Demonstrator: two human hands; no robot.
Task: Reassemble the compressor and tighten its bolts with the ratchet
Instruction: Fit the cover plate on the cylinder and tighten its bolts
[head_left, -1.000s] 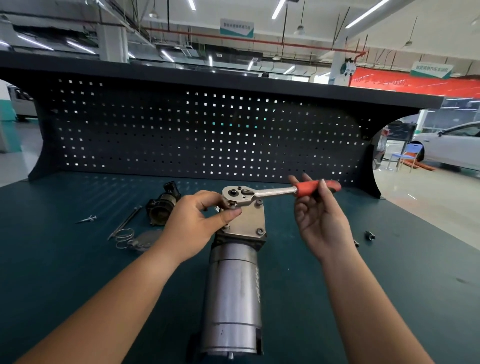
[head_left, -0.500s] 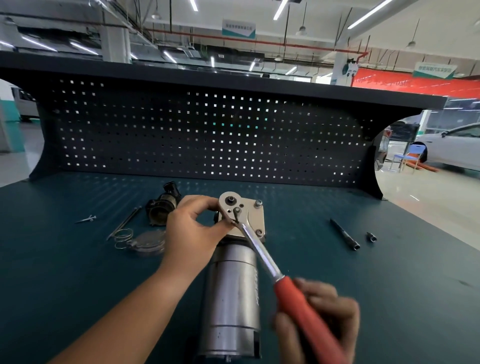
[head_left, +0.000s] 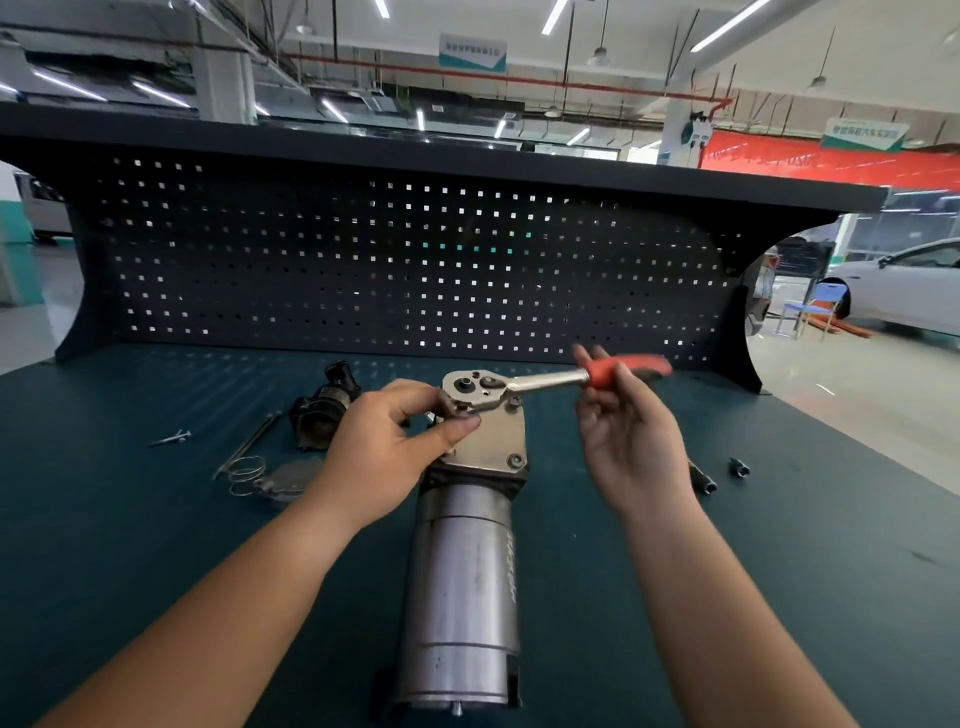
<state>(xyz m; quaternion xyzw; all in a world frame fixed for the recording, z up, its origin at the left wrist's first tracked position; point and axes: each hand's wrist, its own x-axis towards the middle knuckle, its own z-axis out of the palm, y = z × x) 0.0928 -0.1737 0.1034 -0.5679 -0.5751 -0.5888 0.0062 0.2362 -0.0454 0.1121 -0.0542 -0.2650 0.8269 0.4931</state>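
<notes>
Bolt-tightening: left hand (head_left: 384, 441) pinches ratchet (head_left: 545, 380) head at compressor (head_left: 467, 571) plate's far-left corner; right hand (head_left: 623, 431) grips red handle. Next: swing, socket kept seated

One view here, from the person's head, and it looked forward and down across the green bench top (head_left: 156, 545). Wide lens, so the pegboard (head_left: 363, 260) at the back bowed at its ends. Close in: the forearms filled the bottom corners, left hand (head_left: 384, 441) and right hand (head_left: 628, 441) were on the ratchet (head_left: 545, 380) just above centre, and the compressor (head_left: 467, 571) ran from the lower edge straight away from the camera. The tilt was shallow, so ceiling lights (head_left: 737, 23) crossed the top and a white car (head_left: 909, 291) sat far off at the right edge
</notes>
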